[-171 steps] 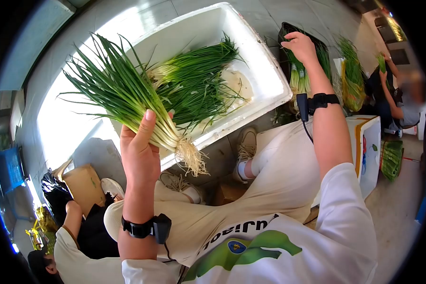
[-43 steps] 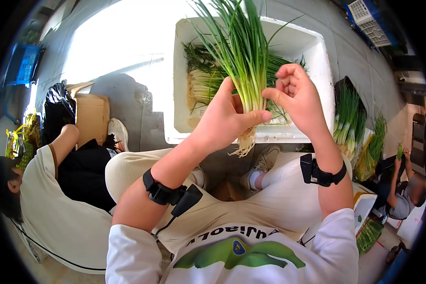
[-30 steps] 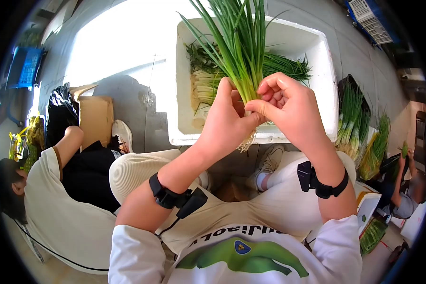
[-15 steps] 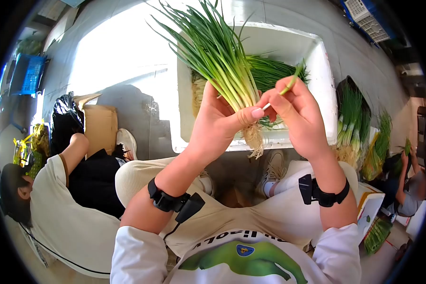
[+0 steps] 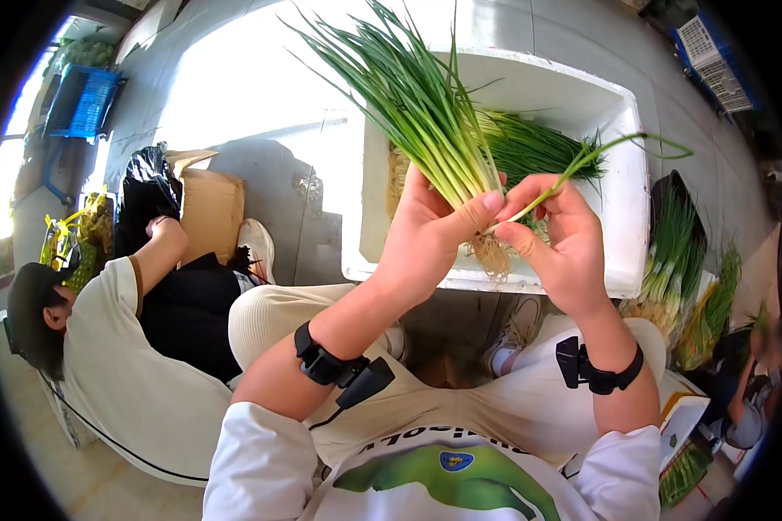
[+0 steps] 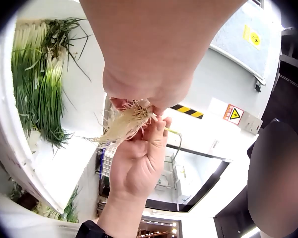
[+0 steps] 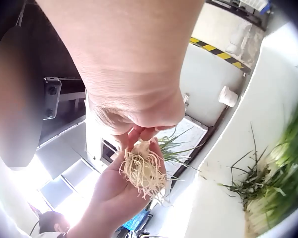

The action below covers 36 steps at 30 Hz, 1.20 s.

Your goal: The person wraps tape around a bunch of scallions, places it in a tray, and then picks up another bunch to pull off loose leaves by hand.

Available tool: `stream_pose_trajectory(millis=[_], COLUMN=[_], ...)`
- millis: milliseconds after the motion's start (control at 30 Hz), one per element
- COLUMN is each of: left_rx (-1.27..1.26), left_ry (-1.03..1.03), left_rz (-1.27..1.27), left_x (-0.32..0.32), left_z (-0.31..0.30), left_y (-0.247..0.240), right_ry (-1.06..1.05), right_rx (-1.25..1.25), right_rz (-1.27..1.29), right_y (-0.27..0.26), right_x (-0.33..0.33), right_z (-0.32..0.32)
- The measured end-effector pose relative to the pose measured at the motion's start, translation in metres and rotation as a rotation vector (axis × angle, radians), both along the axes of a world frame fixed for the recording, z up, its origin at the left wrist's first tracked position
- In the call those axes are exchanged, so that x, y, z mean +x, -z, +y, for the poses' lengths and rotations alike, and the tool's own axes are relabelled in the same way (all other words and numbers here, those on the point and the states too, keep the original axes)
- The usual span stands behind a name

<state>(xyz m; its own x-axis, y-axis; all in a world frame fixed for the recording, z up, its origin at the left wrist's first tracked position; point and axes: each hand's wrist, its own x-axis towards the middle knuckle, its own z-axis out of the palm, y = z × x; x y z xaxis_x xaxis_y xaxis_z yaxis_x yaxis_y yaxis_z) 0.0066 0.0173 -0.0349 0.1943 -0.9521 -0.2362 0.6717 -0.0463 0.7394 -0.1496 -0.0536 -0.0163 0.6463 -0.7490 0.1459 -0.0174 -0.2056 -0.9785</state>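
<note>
My left hand (image 5: 434, 239) grips a bunch of scallions (image 5: 430, 139) near the bulbs, its green leaves fanning up and left over the foam box. Pale stringy roots (image 7: 145, 171) hang below that grip, seen close in the right wrist view. Between thumb and fingers, my right hand (image 5: 569, 243) pinches a single scallion stalk (image 5: 582, 163) by its white end, right beside the bunch's base. The stalk's green leaf bends out to the right. More scallions (image 5: 539, 148) lie in the white foam box (image 5: 639, 208) beneath both hands.
At the right, a dark container (image 5: 699, 221) holds more rooted scallions. A cardboard box (image 5: 213, 213) and black plastic bag (image 5: 148, 178) stand at the left, beside a seated person (image 5: 139, 382). A blue crate (image 5: 82, 102) sits farther back.
My right hand has come from over the dark container to the bunch in my left hand. It now pinches one stalk, whose leaf extends farther right than half a second ago.
</note>
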Motion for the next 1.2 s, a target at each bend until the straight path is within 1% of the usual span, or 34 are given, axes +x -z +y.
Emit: stream_pose_trajectory(millis=[67,133,167,233,267,333,433,533,667,800,867,933,1033,1200], left_rx=[0.028,0.013,0.015,0.003,0.002,-0.041,-0.086,-0.141,-0.119,-0.191,-0.186,-0.187,-0.184,-0.170], left_ry=[-0.009,-0.039,-0.040,-0.063,-0.066,-0.053,-0.038,-0.004,0.031,0.059,0.089,0.100,0.130,0.207], left_rz=[-0.017,-0.045,-0.041,-0.071,-0.072,-0.144,-0.136,-0.190,-0.205,-0.174,-0.233,-0.240,-0.267,-0.350], left_x=[0.000,0.000,0.000,0.001,0.001,0.003,0.000,-0.003,-0.005,-0.006,-0.004,-0.005,-0.005,-0.003], left_z=[-0.001,-0.002,-0.002,-0.001,-0.001,-0.001,0.000,0.001,0.003,0.003,0.006,0.007,0.008,0.011], left_y=[0.001,0.003,0.004,0.004,0.005,0.009,0.011,0.014,0.010,0.017,0.012,0.010,0.011,0.009], right_ry=[-0.010,0.015,0.014,0.027,0.024,0.078,0.118,0.141,0.137,0.147,0.143,0.133,0.152,0.124], right_rx=[-0.019,0.180,0.182,0.076,0.075,-0.005,-0.071,-0.117,-0.171,-0.197,-0.204,-0.025,-0.016,-0.023], right_rz=[0.055,-0.038,-0.035,0.011,0.010,0.064,0.027,0.047,0.101,0.097,0.097,0.042,-0.010,0.014], right_y=[0.004,0.012,0.013,0.012,0.011,0.008,0.014,0.012,0.011,0.007,0.005,0.002,0.005,0.000], right_x=[0.000,0.000,0.000,0.001,0.001,0.001,0.002,0.001,-0.003,-0.004,-0.005,-0.005,-0.005,-0.006], right_z=[0.000,0.003,0.003,0.004,0.003,0.003,0.001,-0.002,-0.004,-0.006,-0.007,-0.006,-0.004,-0.003])
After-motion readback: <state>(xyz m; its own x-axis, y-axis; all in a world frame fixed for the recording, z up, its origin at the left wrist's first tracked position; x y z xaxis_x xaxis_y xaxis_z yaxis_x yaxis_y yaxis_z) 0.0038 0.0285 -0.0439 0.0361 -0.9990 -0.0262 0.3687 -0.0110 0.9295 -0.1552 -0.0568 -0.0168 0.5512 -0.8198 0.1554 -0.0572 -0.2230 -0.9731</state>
